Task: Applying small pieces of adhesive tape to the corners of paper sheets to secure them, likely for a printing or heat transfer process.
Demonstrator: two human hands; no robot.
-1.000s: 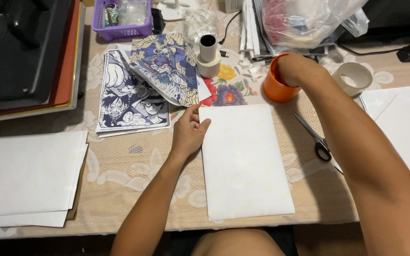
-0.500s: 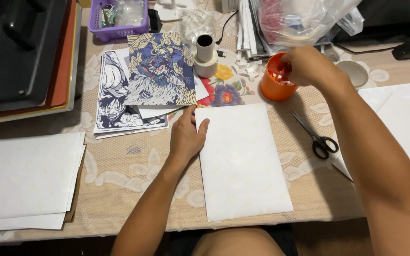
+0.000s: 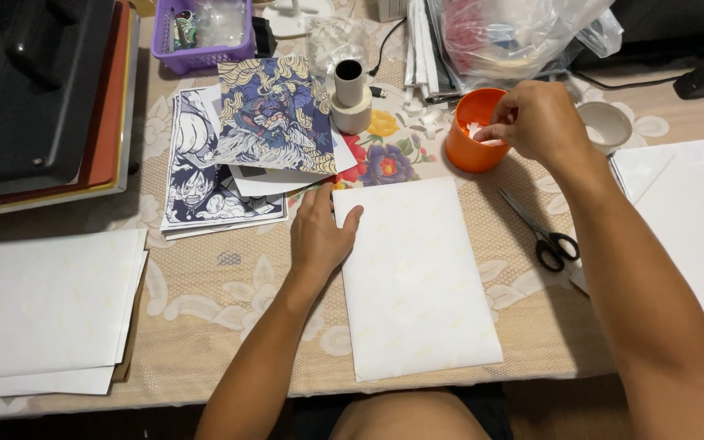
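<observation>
A white sheet of paper (image 3: 413, 273) lies upright in the middle of the table. My left hand (image 3: 322, 232) rests flat on its upper left edge, fingers apart. My right hand (image 3: 533, 122) hovers at the rim of an orange cup (image 3: 468, 147), fingertips pinched on a small white scrap. Whether the scrap is out of the cup I cannot tell. Black-handled scissors (image 3: 539, 232) lie just right of the sheet.
Printed cartoon pictures (image 3: 238, 151) are stacked at the upper left of the sheet. A white tape roll (image 3: 351, 98) stands behind them. More white sheets (image 3: 46, 305) lie left, and others (image 3: 694, 220) right. A purple basket (image 3: 201, 33) and a plastic bag (image 3: 507, 37) sit at the back.
My right hand lifted from inside the orange cup to its rim, pinching a small white scrap. My left hand stayed on the sheet's edge.
</observation>
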